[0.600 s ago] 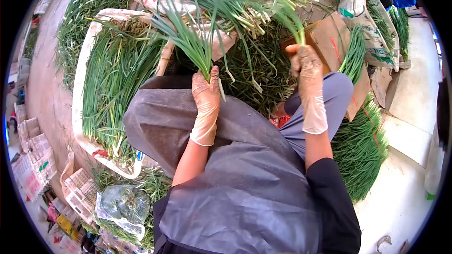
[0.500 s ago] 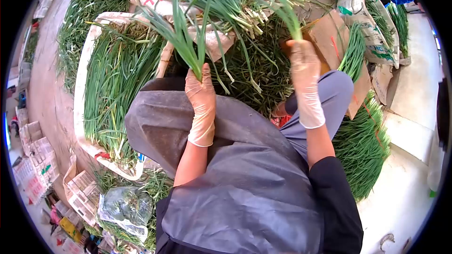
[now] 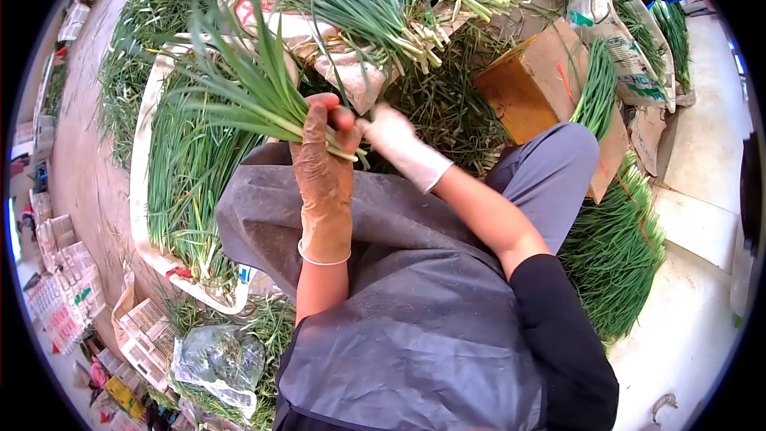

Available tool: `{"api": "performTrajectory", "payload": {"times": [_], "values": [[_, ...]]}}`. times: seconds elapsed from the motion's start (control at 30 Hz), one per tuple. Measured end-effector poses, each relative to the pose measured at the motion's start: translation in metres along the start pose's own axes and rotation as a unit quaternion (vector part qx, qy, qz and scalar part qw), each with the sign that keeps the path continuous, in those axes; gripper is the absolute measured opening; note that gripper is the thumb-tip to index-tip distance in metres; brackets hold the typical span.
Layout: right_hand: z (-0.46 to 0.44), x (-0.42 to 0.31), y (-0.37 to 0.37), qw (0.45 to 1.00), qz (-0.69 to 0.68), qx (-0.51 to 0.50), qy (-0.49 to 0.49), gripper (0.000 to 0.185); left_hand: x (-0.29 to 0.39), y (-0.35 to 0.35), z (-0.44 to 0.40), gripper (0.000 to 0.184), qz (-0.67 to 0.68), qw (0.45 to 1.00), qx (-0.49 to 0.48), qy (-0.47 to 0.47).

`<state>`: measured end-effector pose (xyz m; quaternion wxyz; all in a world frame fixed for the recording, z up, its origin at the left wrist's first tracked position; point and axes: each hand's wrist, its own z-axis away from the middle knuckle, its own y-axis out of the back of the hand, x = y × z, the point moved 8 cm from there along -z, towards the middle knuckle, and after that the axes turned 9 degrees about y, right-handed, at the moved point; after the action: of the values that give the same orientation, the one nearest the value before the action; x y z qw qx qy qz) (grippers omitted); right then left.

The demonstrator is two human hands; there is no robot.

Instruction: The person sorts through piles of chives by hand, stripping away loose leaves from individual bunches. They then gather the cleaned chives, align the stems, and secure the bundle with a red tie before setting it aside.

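Wearing a thin, soiled glove, my left hand (image 3: pixel 323 144) is wrapped round a small bunch of green stalks (image 3: pixel 267 88). The leaves fan out to the upper left, and the pale stem ends stick out at its right side. My right hand (image 3: pixel 395 142), gloved too and blurred, is close beside those stem ends with its fingers bent together; whatever lies between them is too blurred to make out. Beyond both hands, a pile of long green stalks (image 3: pixel 375 0) rests on a white sack (image 3: pixel 355 80), pale ends facing right.
A white-rimmed basket (image 3: pixel 141 183) of stalks stands at the left. Cardboard (image 3: pixel 558 52) and a brown box (image 3: pixel 515 96) are at the right, above a large tied green bundle (image 3: pixel 610 251). A clear plastic bag (image 3: pixel 219 359) lies lower left.
My right hand has moved left and down to beside my left hand, and the stalks it held upright are no longer seen there. My left hand has turned, tilting its bunch leftward.
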<state>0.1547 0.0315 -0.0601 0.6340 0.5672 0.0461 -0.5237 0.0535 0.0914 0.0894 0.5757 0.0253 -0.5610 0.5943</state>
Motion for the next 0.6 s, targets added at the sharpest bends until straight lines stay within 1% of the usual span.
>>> {"api": "performTrajectory", "payload": {"times": [0.03,0.07,0.1,0.13,0.17,0.2,0.23,0.27,0.3,0.33,0.37,0.43,0.47,0.5,0.53,0.57,0.6], "values": [[0.000,-0.002,-0.031,0.996,0.053,-0.062,0.036,0.043,0.006,-0.004,-0.001,0.025,0.023,0.998,-0.060,-0.015],[0.014,0.001,-0.045,0.990,0.109,-0.074,0.047,0.035,0.013,-0.008,-0.001,0.031,0.044,0.991,-0.121,-0.031],[0.025,0.009,-0.057,0.981,0.165,-0.087,0.060,0.029,0.020,-0.008,-0.002,0.031,0.046,0.991,-0.122,-0.033],[0.023,0.074,-0.091,0.947,0.256,-0.190,0.029,0.028,0.029,-0.010,0.000,0.034,0.058,0.989,-0.132,-0.042],[0.029,0.139,-0.113,0.894,0.341,-0.291,-0.002,0.027,0.037,-0.010,0.002,0.038,0.070,0.986,-0.140,-0.050],[0.042,0.131,-0.077,0.887,0.342,-0.311,-0.011,0.025,0.041,-0.011,0.002,0.041,0.082,0.983,-0.157,-0.050],[0.054,0.097,-0.023,0.879,0.344,-0.329,-0.020,0.023,0.040,-0.012,-0.001,0.041,0.086,0.982,-0.158,-0.051],[0.047,0.051,0.030,0.929,0.334,-0.152,0.048,0.021,0.036,-0.014,-0.004,0.041,0.085,0.982,-0.161,-0.043],[0.053,0.012,0.075,0.944,0.307,0.027,0.114,0.020,0.032,-0.014,-0.004,0.042,0.081,0.983,-0.161,-0.032],[0.052,-0.021,0.109,0.917,0.301,0.181,0.187,0.018,0.020,-0.013,-0.012,0.042,0.078,0.983,-0.165,-0.011],[0.045,-0.047,0.135,0.861,0.284,0.334,0.257,0.017,0.005,-0.007,-0.016,0.041,0.034,0.999,-0.026,0.016],[0.008,-0.061,0.147,0.804,0.408,0.374,0.219,0.013,-0.026,0.004,-0.031,0.041,-0.026,0.995,0.012,0.092],[-0.027,-0.041,0.142,0.848,0.389,0.320,0.165,0.012,-0.038,0.015,-0.038,0.042,-0.033,0.992,-0.007,0.119],[-0.040,-0.037,0.140,0.886,0.367,0.261,0.107,0.011,-0.044,0.019,-0.039,0.044,-0.041,0.988,-0.026,0.148],[-0.042,-0.037,0.142,0.893,0.379,0.219,0.106,0.011,-0.047,0.024,-0.040,0.043,-0.028,0.989,-0.023,0.143],[-0.035,-0.040,0.153,0.914,0.285,0.256,0.135,0.014,-0.048,0.029,-0.042,0.043,-0.024,0.990,-0.022,0.137],[-0.022,-0.046,0.165,0.946,0.125,0.256,0.154,0.015,-0.042,0.023,-0.036,0.043,0.032,0.990,-0.057,0.129]]}}
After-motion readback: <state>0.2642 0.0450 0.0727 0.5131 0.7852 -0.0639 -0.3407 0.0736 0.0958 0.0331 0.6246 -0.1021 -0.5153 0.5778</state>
